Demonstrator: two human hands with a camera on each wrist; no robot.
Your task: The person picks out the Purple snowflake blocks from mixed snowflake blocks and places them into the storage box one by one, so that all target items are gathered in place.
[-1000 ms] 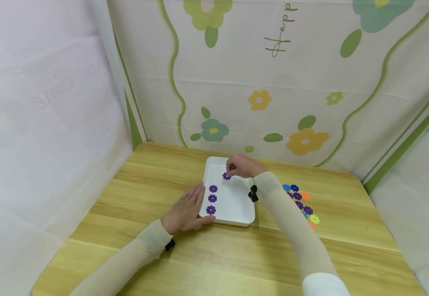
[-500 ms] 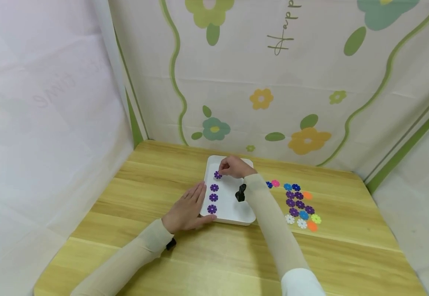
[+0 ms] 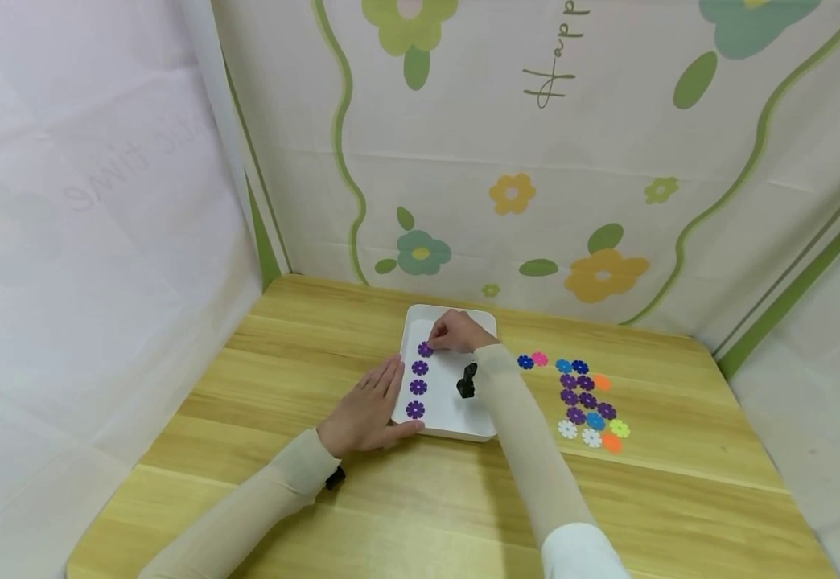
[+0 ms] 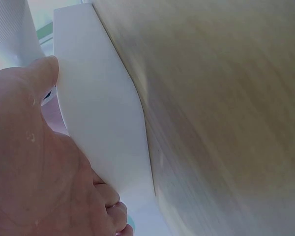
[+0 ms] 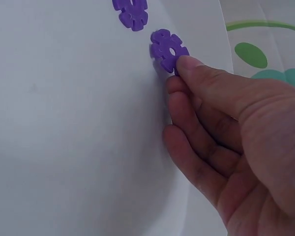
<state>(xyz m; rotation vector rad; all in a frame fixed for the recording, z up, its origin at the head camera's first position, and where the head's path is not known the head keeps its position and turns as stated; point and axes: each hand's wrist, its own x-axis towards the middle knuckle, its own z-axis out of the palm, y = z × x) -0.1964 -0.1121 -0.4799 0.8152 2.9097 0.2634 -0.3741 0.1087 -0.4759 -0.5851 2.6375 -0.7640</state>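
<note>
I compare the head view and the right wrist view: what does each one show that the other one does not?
Of these two, only the head view shows the left hand at the edge of the white tray, the wooden table, and loose discs beside the tray, including a pink disc and white discs. Only the right wrist view shows the palm side of the right hand. Both show that hand pinching a purple flower disc, another purple disc in the tray, and the printed cloth.

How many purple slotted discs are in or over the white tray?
4: three purple discs along the tray's left side, one disc pinched by the right hand beyond them. Some may be hidden.
</note>
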